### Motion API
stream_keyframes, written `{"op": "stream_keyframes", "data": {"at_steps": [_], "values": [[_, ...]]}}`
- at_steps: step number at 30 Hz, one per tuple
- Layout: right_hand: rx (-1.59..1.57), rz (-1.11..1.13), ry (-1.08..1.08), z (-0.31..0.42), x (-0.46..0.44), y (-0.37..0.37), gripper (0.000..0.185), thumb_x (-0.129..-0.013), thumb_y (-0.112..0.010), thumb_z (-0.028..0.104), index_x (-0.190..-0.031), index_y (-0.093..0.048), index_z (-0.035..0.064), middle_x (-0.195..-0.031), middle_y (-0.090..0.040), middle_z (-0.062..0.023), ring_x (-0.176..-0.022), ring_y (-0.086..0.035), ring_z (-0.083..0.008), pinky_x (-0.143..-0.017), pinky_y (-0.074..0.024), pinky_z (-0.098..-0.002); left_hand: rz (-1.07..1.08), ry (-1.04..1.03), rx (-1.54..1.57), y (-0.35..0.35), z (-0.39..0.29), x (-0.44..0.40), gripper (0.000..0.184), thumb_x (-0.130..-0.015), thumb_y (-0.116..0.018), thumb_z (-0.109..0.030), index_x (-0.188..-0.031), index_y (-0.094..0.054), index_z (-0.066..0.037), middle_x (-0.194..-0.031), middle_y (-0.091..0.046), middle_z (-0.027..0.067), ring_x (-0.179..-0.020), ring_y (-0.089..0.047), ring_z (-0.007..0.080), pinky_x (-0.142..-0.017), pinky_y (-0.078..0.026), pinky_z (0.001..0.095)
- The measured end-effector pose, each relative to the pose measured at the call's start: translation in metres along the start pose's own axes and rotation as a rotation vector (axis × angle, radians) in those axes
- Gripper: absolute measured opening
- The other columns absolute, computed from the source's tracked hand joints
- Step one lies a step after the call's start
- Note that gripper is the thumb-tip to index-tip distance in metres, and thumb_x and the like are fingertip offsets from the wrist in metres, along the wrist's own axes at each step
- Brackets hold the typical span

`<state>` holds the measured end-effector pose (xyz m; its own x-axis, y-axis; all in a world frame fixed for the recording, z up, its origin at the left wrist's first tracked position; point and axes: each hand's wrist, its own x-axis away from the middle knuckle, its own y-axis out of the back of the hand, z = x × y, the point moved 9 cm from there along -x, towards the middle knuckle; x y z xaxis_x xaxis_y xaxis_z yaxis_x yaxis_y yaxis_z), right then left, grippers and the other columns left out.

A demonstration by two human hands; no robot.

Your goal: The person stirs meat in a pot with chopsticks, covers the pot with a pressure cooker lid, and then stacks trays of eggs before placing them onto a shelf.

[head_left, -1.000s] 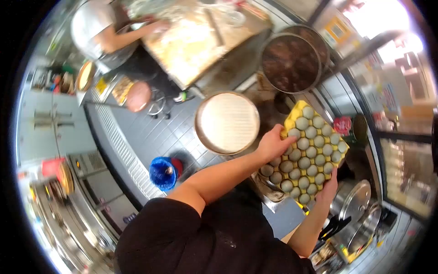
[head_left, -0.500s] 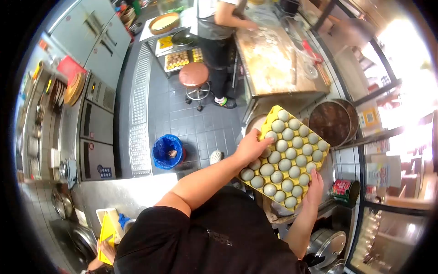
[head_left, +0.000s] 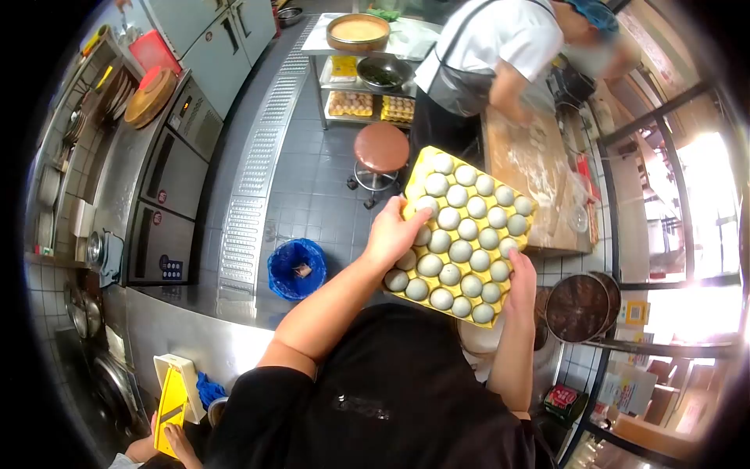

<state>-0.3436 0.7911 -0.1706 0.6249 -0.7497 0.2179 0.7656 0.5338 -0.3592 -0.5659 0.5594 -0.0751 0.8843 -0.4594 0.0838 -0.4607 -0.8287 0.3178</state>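
A yellow egg tray (head_left: pixel 415 306) full of pale grey-green eggs (head_left: pixel 461 251) is held out in front of my chest, tilted. My left hand (head_left: pixel 395 233) grips its left edge, the thumb lying over the rim by an egg. On the right edge, my right hand (head_left: pixel 521 285) holds the tray from the side, its fingers partly hidden behind it. Several rows of eggs sit in the cups.
A brown round stool (head_left: pixel 381 148) and a blue-lined bin (head_left: pixel 297 270) stand on the floor ahead. A co-worker (head_left: pixel 500 55) leans over a floured wooden worktop (head_left: pixel 519 156). At lower left, another person's hands hold a yellow slicer (head_left: pixel 170 406). A shelf rack (head_left: pixel 316 43) carries more egg trays.
The egg tray, in both hands, has shifted left and upward in view. My view has turned, bringing more of the co-worker and the shelf rack into sight.
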Motion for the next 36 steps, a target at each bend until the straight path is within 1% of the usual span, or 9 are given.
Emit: {"op": "stream_keyframes", "data": {"at_steps": [5,9,13,17,18,22,27,31,36], "values": [[0.062,0.122,-0.020,0.004,-0.011,0.018,0.044,-0.098,-0.069,0.023,-0.127,-0.060,-0.0087,-0.120,-0.067,-0.0126,-0.107,-0.061,-0.0188,-0.094,-0.0477,-0.0329,-0.221,0.005,0.111,-0.021,0.036,0.047,0.056,-0.089,-0.075,-0.039,-0.120,-0.062,0.005,-0.107,-0.073,0.0206,-0.097,-0.070,0.0256,-0.088,-0.054,0.0373],[0.186,0.257,-0.012,0.002,-0.033,0.016,0.045,-0.096,-0.073,0.022,-0.126,-0.060,-0.0081,-0.118,-0.068,-0.0132,-0.106,-0.063,-0.0179,-0.094,-0.0489,-0.0318,-0.329,0.065,0.268,-0.034,0.051,0.086,0.049,-0.093,-0.074,-0.030,-0.123,-0.059,0.006,-0.106,-0.071,0.0136,-0.095,-0.065,0.0163,-0.083,-0.053,0.0311],[0.236,0.407,-0.069,-0.010,-0.043,-0.003,0.050,-0.094,-0.075,0.027,-0.127,-0.060,-0.0073,-0.117,-0.069,-0.0138,-0.104,-0.065,-0.0179,-0.091,-0.0510,-0.0317,-0.490,0.121,0.252,-0.032,0.087,0.112,0.053,-0.094,-0.074,-0.032,-0.126,-0.058,0.007,-0.105,-0.069,0.0145,-0.093,-0.063,0.0171,-0.082,-0.052,0.0312],[0.393,0.494,-0.002,-0.042,-0.083,-0.012,0.058,-0.089,-0.078,0.033,-0.126,-0.061,-0.0083,-0.118,-0.069,-0.0164,-0.106,-0.065,-0.0194,-0.092,-0.0511,-0.0333,-0.593,0.119,0.350,-0.047,0.126,0.112,0.052,-0.095,-0.073,-0.032,-0.127,-0.057,0.006,-0.109,-0.067,0.0162,-0.097,-0.062,0.0183,-0.084,-0.051,0.0314],[0.418,0.518,-0.012,-0.043,-0.083,-0.013,0.052,-0.093,-0.075,0.031,-0.126,-0.061,-0.0065,-0.117,-0.069,-0.0138,-0.107,-0.064,-0.0182,-0.093,-0.0506,-0.0323,-0.588,0.096,0.403,-0.053,0.128,0.114,0.050,-0.096,-0.072,-0.029,-0.127,-0.057,0.006,-0.110,-0.067,0.0162,-0.097,-0.062,0.0183,-0.084,-0.051,0.0315],[0.489,0.568,0.059,-0.034,-0.094,-0.025,0.056,-0.087,-0.075,0.036,-0.122,-0.066,-0.0076,-0.116,-0.071,-0.0206,-0.108,-0.069,-0.0246,-0.094,-0.0522,-0.0364,-0.662,0.033,0.469,-0.064,0.151,0.108,0.036,-0.099,-0.069,-0.026,-0.117,-0.058,0.003,-0.110,-0.065,0.0128,-0.099,-0.061,0.0179,-0.087,-0.050,0.0313],[0.529,0.575,0.150,-0.084,-0.126,-0.025,0.068,-0.083,-0.076,0.049,-0.125,-0.066,-0.0042,-0.118,-0.071,-0.0237,-0.111,-0.068,-0.0327,-0.097,-0.0517,-0.0419,-0.770,0.009,0.355,-0.068,0.176,0.117,0.037,-0.098,-0.068,-0.031,-0.114,-0.063,0.001,-0.109,-0.065,0.0093,-0.101,-0.060,0.0170,-0.089,-0.050,0.0337],[0.653,0.620,0.244,-0.047,-0.107,-0.031,0.069,-0.083,-0.075,0.050,-0.125,-0.064,-0.0047,-0.121,-0.069,-0.0256,-0.114,-0.067,-0.0363,-0.098,-0.0513,-0.0432,-0.772,-0.036,0.442,-0.074,0.173,0.119,0.034,-0.099,-0.067,-0.030,-0.113,-0.061,0.001,-0.108,-0.064,0.0095,-0.099,-0.058,0.0182,-0.089,-0.049,0.0335],[0.542,0.571,0.297,-0.051,-0.112,-0.030,0.070,-0.083,-0.074,0.051,-0.123,-0.064,-0.0053,-0.119,-0.069,-0.0256,-0.113,-0.067,-0.0371,-0.097,-0.0515,-0.0433,-0.768,-0.046,0.440,-0.080,0.161,0.119,0.036,-0.100,-0.065,-0.033,-0.115,-0.059,-0.001,-0.111,-0.063,0.0106,-0.099,-0.060,0.0199,-0.087,-0.052,0.0354]]}}
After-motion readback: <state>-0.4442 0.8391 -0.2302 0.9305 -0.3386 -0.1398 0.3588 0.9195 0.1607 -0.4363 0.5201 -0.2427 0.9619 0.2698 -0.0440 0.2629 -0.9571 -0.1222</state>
